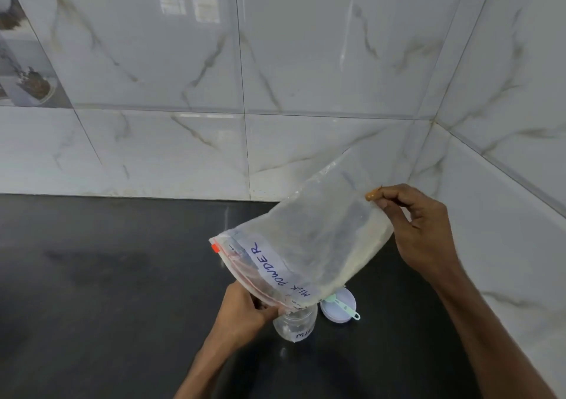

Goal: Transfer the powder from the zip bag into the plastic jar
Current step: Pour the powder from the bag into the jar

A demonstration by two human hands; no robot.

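A person stands at a dark tabletop set against marble-look wall tiles. Both hands hold a clear zip bag labelled "MILK POWDER", tipped mouth-down. The left hand is closed on the bag's lower corner by the red zip strip, right at the mouth of the plastic jar. The right hand pinches the bag's raised bottom edge, higher and to the right. The two hands are well apart, one at each end of the bag.

The bag's long axis slopes from upper right down to lower left, ending directly over the jar, which stands upright on the tabletop just beside the left hand. The bag looks nearly empty, with only a pale film of powder inside. The left hand is the nearer to the jar and steers the opening. A round lid with a small green scoop lies just right of the jar.
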